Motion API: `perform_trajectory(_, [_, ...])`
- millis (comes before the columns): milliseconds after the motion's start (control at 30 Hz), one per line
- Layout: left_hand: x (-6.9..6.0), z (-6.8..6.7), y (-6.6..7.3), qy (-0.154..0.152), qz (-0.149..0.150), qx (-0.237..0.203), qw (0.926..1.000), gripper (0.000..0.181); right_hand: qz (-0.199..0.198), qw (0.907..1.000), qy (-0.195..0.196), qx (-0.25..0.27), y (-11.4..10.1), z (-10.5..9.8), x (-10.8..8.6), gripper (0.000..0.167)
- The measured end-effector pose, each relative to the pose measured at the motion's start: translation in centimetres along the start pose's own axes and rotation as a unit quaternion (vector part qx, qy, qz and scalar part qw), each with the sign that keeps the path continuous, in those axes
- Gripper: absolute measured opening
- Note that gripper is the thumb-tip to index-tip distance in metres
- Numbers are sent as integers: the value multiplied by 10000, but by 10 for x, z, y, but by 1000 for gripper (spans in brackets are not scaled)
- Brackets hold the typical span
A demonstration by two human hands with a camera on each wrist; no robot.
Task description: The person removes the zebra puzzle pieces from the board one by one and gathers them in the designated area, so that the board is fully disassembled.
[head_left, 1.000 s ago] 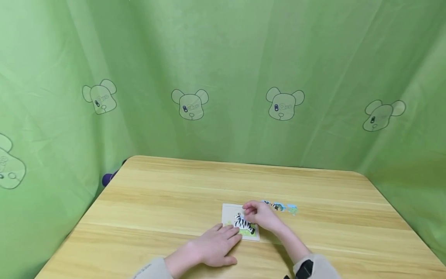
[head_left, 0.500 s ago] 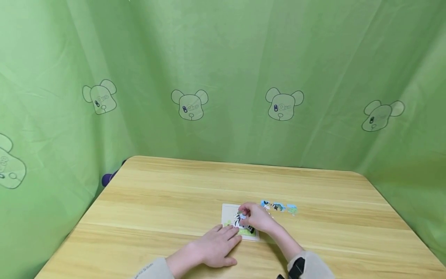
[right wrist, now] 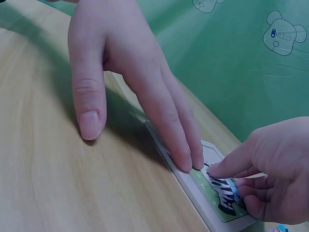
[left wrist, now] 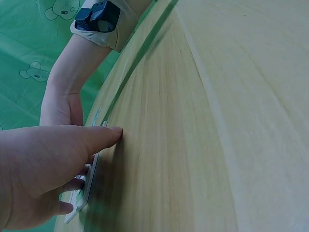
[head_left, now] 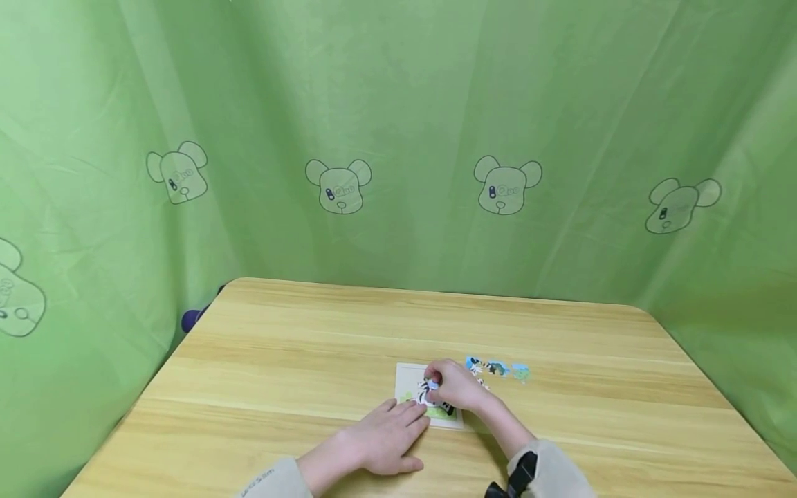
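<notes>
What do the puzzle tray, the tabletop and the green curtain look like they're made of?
Puzzle tray: probably cardboard or thin wood, matte; its pale, flat rim shows no strong shine. Tabletop: wood or wood-look laminate, smooth, judging by the streaky grain. Green curtain: likely fabric with a soft sheen, since it hangs in folds.
</notes>
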State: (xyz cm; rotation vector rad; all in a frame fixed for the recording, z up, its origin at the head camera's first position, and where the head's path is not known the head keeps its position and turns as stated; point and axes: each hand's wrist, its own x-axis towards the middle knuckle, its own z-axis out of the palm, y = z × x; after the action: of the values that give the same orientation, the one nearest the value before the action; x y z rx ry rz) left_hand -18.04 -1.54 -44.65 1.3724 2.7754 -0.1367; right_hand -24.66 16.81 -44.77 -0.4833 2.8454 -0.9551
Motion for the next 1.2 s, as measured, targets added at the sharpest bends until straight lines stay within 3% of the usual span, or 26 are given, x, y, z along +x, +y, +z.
perform_trajectory(267, [0,3,-2,96,64,161,9998,68,209,9996,-62,178,-2,1,3,23])
perform_trajectory(667, [-1,2,-1,-18,48,-49,10000,68,249,9995,-75,180,-3,0,2,29])
perform_trajectory(833, [-2,1,-1,4,42,-66,10000,68,192,9972,178,698,2,3,1,26])
perform_trajectory(967, [-1,1,-1,38,53,-27,10000,68,241,9902,420,1313,6,3,0,21])
perform_trajectory(1200, [-1,2,-1,96,34,-11,9999,67,145,9747,370,2197,13,-2,-6,23])
